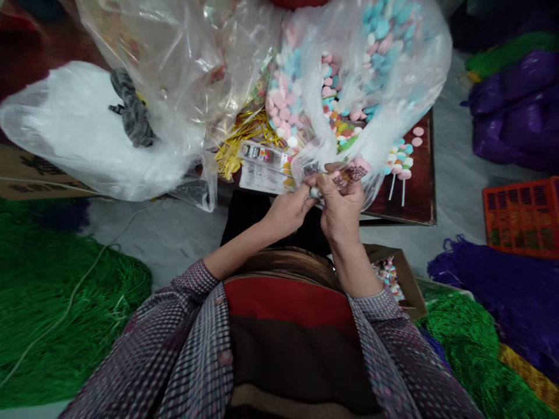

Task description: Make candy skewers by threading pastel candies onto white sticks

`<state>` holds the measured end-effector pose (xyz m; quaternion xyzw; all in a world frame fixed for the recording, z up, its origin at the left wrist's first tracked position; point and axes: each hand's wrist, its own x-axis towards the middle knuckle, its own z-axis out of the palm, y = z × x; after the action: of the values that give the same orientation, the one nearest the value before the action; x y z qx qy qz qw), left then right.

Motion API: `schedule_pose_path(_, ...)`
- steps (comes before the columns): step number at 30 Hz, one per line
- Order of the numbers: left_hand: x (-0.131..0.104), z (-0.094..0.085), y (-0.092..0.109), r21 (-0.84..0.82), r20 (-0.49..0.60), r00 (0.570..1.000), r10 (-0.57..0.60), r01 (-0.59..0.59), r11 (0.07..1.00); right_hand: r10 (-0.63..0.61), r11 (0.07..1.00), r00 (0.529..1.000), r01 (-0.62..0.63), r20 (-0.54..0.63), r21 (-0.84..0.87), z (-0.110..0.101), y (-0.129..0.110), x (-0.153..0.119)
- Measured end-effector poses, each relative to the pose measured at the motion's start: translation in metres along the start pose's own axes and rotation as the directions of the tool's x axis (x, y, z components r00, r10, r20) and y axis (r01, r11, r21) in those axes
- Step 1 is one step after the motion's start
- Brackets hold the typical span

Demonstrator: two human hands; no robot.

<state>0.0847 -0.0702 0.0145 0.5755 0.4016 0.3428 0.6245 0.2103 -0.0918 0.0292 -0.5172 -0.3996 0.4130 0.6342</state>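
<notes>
My left hand (288, 214) and my right hand (343, 212) meet at the table's front edge. Between my right thumb and fingers is a small clear printed packet (356, 172) with something pink in it. My left fingers are pinched together against the right ones, and what they grip is mostly hidden. Just behind both hands, a large clear plastic bag (404, 87) gapes open, with pink, blue and white marshmallows (283, 107) inside. To the left lie flat printed packets (264, 169) and a heap of gold twist ties (242, 142).
Marshmallow skewers (399, 160) on white sticks lie at the table's right, beside loose pink marshmallows (418, 137). A white bulging bag (82, 134) sits at left. Below the table stand a carton of wrapped sweets (388, 276), an orange crate (522, 218) and green netting (65, 302).
</notes>
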Motion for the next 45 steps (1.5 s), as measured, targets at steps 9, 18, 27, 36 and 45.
schedule_pose_path(9, -0.005, -0.03, 0.009, -0.378, 0.364, 0.93, -0.045, 0.192, 0.906, 0.061, 0.996, 0.968, -0.044, 0.244, -0.075, 0.002, -0.013, 0.017)
schedule_pose_path(18, -0.005, -0.064, -0.011, -0.337, -0.24, 0.969, -0.055, -0.03, 0.941, 0.021, 0.932, 0.908, 0.134, 0.419, -0.337, 0.035, 0.014, 0.085)
schedule_pose_path(27, -0.009, -0.096, 0.002, -0.697, -0.299, 0.924, -0.238, -0.041, 0.716, -0.014, 0.454, 0.74, 0.604, 0.673, -0.655, 0.061, 0.07, 0.152)
schedule_pose_path(36, -0.006, -0.099, 0.002, -0.742, -0.248, 0.922, -0.296, 0.015, 0.67, -0.142, 0.824, 0.913, 0.323, 0.383, -0.465, 0.054, 0.073, 0.159)
schedule_pose_path(45, 0.004, -0.086, 0.0, -0.758, -0.235, 0.924, -0.301, 0.02, 0.652, 0.104, 0.98, 0.944, -0.043, 0.313, -0.194, 0.059, 0.045, 0.118)
